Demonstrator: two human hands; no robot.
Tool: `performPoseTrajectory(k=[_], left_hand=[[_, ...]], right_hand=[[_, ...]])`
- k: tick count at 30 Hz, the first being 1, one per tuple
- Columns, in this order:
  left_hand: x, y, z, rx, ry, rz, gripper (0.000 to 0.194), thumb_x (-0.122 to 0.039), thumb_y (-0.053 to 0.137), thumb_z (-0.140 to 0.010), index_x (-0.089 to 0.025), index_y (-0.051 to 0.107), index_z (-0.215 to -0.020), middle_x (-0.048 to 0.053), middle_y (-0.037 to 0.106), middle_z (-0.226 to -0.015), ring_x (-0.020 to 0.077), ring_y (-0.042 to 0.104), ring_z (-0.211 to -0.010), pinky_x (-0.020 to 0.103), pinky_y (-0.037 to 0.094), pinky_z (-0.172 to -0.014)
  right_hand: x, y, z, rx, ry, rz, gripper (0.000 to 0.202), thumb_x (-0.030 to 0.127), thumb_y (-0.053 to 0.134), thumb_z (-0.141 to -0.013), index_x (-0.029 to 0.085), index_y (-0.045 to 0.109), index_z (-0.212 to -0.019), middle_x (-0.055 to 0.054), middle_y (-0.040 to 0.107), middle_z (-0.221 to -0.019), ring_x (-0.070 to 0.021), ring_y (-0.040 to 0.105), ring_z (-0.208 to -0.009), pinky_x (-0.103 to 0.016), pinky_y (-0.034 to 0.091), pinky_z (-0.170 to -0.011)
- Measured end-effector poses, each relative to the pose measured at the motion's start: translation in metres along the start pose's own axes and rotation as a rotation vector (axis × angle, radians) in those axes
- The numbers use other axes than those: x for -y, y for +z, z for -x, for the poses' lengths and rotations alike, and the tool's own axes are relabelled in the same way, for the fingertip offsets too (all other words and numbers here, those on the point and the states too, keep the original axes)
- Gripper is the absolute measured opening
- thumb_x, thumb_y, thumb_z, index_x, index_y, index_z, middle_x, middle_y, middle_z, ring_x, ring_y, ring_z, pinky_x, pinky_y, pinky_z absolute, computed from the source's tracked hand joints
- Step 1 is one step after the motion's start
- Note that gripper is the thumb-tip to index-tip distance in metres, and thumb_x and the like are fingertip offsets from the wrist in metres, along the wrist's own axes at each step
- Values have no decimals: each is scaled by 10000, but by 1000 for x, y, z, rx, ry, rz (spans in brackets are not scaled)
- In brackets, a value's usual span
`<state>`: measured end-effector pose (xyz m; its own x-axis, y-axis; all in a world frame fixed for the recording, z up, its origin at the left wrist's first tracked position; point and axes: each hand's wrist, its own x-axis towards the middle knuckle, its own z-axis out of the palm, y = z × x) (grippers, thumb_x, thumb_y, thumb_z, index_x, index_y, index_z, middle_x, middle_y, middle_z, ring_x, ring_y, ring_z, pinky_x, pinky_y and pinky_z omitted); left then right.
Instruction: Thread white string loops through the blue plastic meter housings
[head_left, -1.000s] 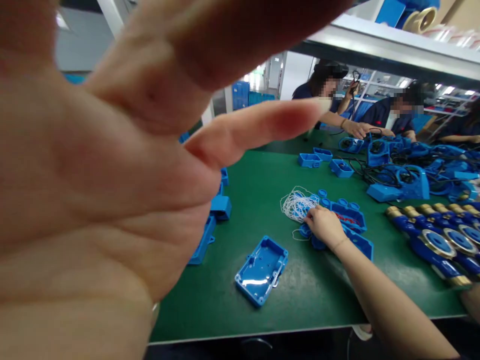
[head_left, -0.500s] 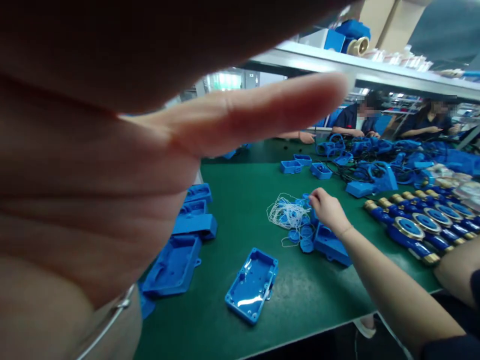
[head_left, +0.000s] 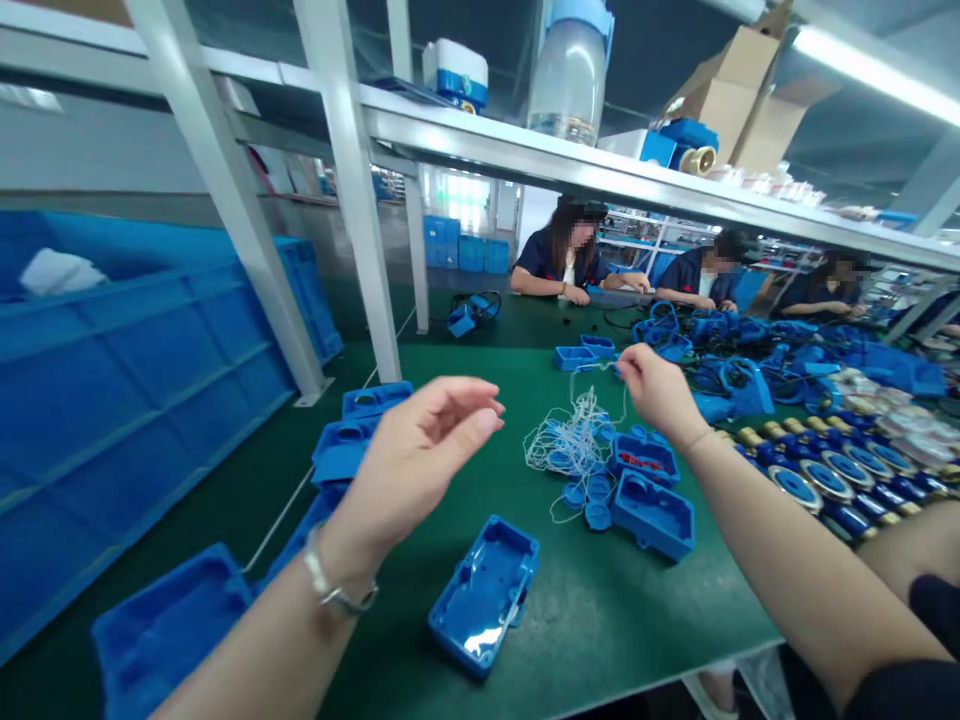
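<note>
My right hand (head_left: pixel 660 395) is closed in a pinch on a thin white string (head_left: pixel 597 366), lifted above the table; a bit of blue shows at the fingertips. Below it lies a tangled heap of white strings (head_left: pixel 564 440) with round blue caps (head_left: pixel 598 514) among and beside it. My left hand (head_left: pixel 420 455) hangs over the table left of the heap, fingers loosely curled, thumb apart, holding nothing. Nearer me, an open blue plastic housing (head_left: pixel 487 598) lies on the green table. Right of the caps are another blue housing (head_left: pixel 655 512) and a blue box with red pieces (head_left: pixel 641 458).
More blue housings (head_left: pixel 180 630) line the left side. A big blue crate (head_left: pixel 135 390) stands beyond them, by metal shelf posts (head_left: pixel 352 190). At right are brass-ended blue meter bodies (head_left: pixel 802 480) and cabled blue parts (head_left: pixel 720 335). Co-workers (head_left: pixel 570 255) sit across the table.
My left hand has moved away from in front of the camera, down over the table. My right hand has raised a string from the heap. The view has shifted, showing more at left.
</note>
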<state>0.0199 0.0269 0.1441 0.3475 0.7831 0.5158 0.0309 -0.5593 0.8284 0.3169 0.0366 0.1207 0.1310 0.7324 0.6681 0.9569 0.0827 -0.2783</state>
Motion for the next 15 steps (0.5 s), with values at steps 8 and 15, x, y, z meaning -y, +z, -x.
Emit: performPoseTrajectory(k=[8, 15], left_hand=[[98, 62, -23, 216, -128, -112, 557, -298, 627, -779, -189, 409, -1280, 123, 521, -1244, 240, 537, -1100, 419, 470, -914], [121, 124, -59, 410, -222, -169, 293, -313, 564, -873, -163, 543, -1124, 78, 565, -1140, 216, 577, -981, 427, 500, -843]], right_hand=[[22, -21, -11, -100, -15, -112, 157, 290, 414, -886, 198, 540, -883, -25, 638, -774, -161, 587, -715, -252, 414, -684], [19, -26, -18, -208, 40, -88, 131, 282, 399, -887, 208, 507, -871, -6, 590, -736, -153, 539, -645, -248, 375, -625]])
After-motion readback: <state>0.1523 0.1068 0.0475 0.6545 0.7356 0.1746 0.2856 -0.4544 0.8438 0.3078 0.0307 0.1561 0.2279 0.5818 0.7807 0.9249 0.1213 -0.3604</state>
